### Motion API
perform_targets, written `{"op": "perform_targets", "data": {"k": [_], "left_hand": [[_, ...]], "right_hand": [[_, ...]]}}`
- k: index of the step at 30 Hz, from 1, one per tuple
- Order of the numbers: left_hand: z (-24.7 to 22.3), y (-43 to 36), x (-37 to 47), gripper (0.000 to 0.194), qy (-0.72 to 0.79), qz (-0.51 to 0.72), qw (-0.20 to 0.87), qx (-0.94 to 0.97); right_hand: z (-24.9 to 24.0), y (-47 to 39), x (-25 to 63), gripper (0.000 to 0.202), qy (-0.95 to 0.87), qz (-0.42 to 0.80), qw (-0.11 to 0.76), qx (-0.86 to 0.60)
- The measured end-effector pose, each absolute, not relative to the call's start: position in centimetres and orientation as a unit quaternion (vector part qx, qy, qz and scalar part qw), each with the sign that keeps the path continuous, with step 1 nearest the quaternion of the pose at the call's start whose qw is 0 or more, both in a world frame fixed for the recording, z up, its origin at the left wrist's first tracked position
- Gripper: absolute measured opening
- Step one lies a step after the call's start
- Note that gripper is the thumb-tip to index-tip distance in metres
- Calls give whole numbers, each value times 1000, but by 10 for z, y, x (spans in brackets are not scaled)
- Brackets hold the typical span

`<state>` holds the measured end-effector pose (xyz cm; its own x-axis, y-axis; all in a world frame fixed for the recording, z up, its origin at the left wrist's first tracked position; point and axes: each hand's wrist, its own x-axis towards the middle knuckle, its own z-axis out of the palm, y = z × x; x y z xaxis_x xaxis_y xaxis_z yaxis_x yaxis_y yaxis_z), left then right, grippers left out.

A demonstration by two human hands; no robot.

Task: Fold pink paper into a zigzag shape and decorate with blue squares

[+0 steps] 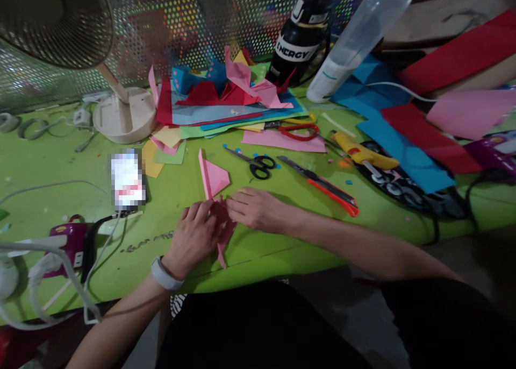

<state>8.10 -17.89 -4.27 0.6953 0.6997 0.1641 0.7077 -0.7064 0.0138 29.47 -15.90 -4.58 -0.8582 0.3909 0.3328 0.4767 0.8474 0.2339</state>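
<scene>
Pink folded paper (216,178), gripped by the fingers (201,212) of our left hand (194,232) and right hand (256,210), lies left of the black scissors (262,167) and nearer the front edge of our counter (282,256), a stretch of green separating it from the phone (128,181), while a bottle (297,38) lettered "ENERGY" is beyond the scissors.

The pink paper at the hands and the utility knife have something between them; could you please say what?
In the head view, the black-handled scissors lie between the pink paper and the utility knife, as does the right hand, lower down.
</scene>
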Motion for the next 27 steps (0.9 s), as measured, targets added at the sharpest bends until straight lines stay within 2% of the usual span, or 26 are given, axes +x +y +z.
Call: {"op": "perform_targets", "data": {"k": [15, 21, 23, 27], "left_hand": [[-42, -177, 84, 30, -395, -55, 11, -917], [-41, -177, 86, 33, -401, -38, 6, -915], [-42, -178, 86, 35, -401, -41, 6, -915], [-42, -178, 86, 35, -397, -48, 9, -917]], "right_hand": [[-46, -160, 296, 24, -950, -144, 157, -230], [-50, -159, 307, 19, -899, -19, 278, -339], [-49, -160, 307, 21, -885, 20, 266, -381], [-48, -168, 301, 35, -905, 11, 167, -392]]}}
